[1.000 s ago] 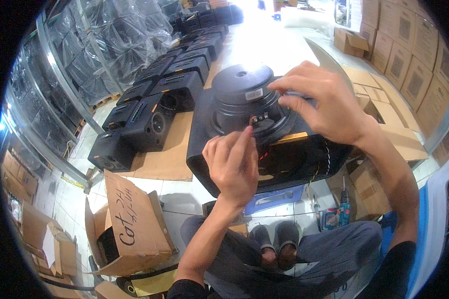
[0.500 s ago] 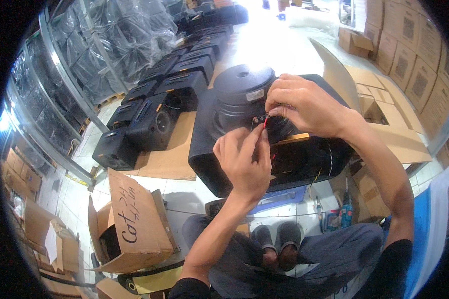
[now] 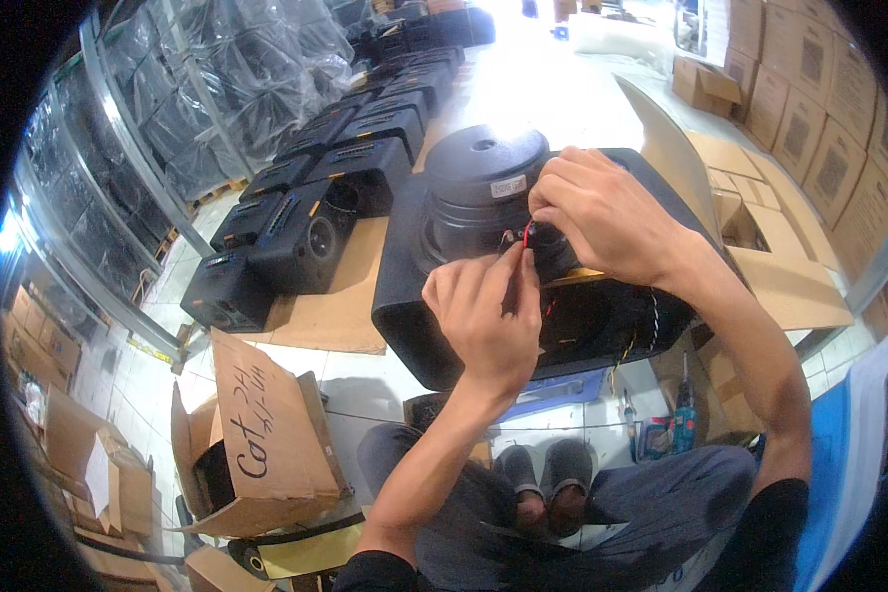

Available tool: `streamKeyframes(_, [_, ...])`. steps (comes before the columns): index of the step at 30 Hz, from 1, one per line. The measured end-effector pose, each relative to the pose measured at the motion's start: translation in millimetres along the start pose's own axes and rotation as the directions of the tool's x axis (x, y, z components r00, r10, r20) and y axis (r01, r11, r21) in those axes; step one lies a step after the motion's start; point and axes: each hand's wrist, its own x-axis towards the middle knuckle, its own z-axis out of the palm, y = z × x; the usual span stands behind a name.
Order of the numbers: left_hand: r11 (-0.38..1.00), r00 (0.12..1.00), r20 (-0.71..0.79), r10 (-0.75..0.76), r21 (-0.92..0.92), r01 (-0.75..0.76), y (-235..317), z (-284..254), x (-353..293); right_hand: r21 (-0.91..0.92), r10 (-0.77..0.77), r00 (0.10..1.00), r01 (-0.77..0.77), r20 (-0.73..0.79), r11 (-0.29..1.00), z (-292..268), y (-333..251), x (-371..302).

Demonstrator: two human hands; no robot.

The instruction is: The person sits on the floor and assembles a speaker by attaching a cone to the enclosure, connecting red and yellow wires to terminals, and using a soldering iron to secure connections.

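Note:
A large round black speaker driver [image 3: 484, 163] lies magnet-up on a black speaker cabinet [image 3: 402, 314] in front of me. My left hand [image 3: 490, 311] pinches a thin red wire [image 3: 526, 237] between thumb and fingertips, close to the terminal at the driver's side. Just above it, my right hand [image 3: 602, 209] has its fingers bent and pressed together at the same terminal, near the wire's upper end. What its fingertips grip is hidden. Twisted black-and-white wire [image 3: 653, 316] hangs down the cabinet's near side.
Rows of black speaker cabinets [image 3: 296, 242] stand at the left on cardboard. An open cardboard box [image 3: 276, 444] sits at lower left. A teal power screwdriver [image 3: 683, 419] stands near my knee at right. Stacked cartons [image 3: 819, 109] line the right side, beside open cardboard [image 3: 789, 266].
Both hands stay at the terminal with only slight shifts. The right hand's fingers have moved a little lower and right, and the view has shifted slightly.

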Motion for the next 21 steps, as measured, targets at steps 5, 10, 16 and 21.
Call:
streamKeyframes(5, [1.0, 1.0, -0.023, 0.01, -0.011, -0.01, -2.0, 1.2, -0.5, -0.006, 0.036, 0.999, -0.036, -0.018, 0.999, 3.1, -3.6, -9.0])
streamKeyframes(10, [1.0, 0.999, -0.02, 0.027, -0.007, -0.027, -4.0, 1.1, -2.5, -0.172, -0.006, 0.998, -0.007, -0.07, 0.985, 9.0, -13.6, -16.1])
streamKeyframes(16, [0.998, 0.998, -0.006, 0.055, -0.018, -0.056, -6.3, 1.5, -6.3, -0.516, -0.069, 0.996, 0.029, -0.059, 0.856, 13.9, -36.6, -16.2])
streamKeyframes(21, [0.994, 0.997, -0.041, 0.068, -0.086, -0.072, -11.6, 4.7, -9.1, -0.668, -0.104, 0.983, 0.179, 0.151, 0.722, 2.2, -53.3, -5.9])
